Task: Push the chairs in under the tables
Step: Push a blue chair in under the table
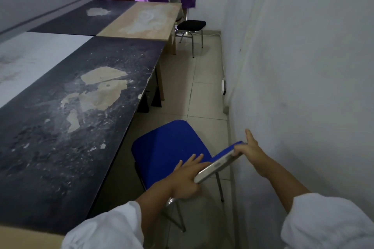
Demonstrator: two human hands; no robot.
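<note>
I see the blue padded chair with a metal frame standing on the tiled floor beside the long edge of the worn black desk, its seat not yet under it. My left hand closes its grip on one end of the backrest top; my right hand clasps the other end. A white wall crowds the right. Farther along, a black-seated chair stands by the tan desk. The blue chair's legs are partly hidden.
</note>
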